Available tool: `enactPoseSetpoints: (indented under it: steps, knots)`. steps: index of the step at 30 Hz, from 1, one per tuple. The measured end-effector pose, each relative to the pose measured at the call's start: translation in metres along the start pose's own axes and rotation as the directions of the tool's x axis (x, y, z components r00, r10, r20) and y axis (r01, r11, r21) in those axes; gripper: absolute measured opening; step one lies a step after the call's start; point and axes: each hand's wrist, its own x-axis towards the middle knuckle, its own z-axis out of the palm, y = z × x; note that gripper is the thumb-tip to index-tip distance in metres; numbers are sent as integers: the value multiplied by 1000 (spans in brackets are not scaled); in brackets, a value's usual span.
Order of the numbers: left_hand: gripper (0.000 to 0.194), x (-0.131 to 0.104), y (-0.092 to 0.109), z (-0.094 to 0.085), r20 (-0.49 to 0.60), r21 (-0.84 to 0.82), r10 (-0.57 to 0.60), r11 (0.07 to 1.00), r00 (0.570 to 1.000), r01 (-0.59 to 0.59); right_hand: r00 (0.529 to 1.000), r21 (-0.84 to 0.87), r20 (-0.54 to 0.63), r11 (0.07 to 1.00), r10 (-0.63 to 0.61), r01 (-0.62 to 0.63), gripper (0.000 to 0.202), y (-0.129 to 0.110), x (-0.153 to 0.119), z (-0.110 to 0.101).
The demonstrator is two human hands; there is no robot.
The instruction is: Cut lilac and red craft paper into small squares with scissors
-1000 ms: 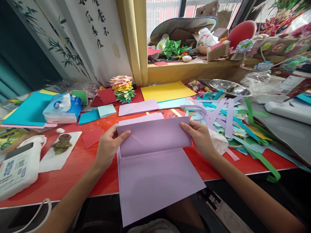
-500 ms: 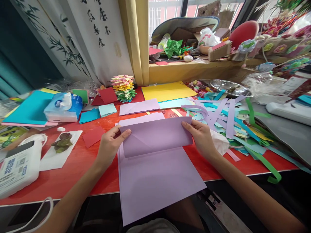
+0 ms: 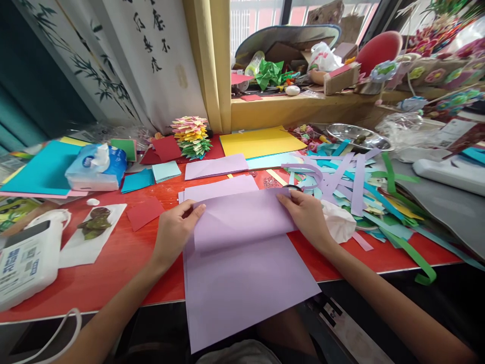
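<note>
A folded purple paper point(image 3: 242, 220) is held up between both hands, over larger purple sheets point(image 3: 250, 293) that reach past the table's front edge. My left hand point(image 3: 178, 227) pinches its left end, thumb on top. At the right end my right hand point(image 3: 305, 217) is closed on the same paper, its thumb near the upper edge. A dark ring-like handle shows just behind the right fingers. More purple pieces point(image 3: 215, 167) lie behind the held paper.
Cut paper strips point(image 3: 358, 184) and a crumpled tissue point(image 3: 337, 222) lie at the right, near a metal bowl point(image 3: 359, 136). On the left are a tissue pack point(image 3: 96, 167), a white device point(image 3: 30, 263) and a red square point(image 3: 145, 213). A folded-paper stack point(image 3: 191, 136) stands behind.
My right hand has shifted slightly left and down along the purple paper, whose upper edge is a little lower. The dark ring-like handle has come into sight behind it.
</note>
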Motion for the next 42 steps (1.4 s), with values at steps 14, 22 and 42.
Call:
enactPoseSetpoints:
  steps: [14,22,42]
  knots:
    - [26,-7,-25,21,313,638,373,599,873,-484,964,-695,131,673,-229,254,19,7,-7,19]
    - [21,-8,-25,24,359,711,413,459,837,-532,941,-781,156,545,-302,304,19,10,-6,23]
    - [28,5,7,19,416,701,461,386,784,-599,759,-484,502,593,-414,644,42,32,-27,-10]
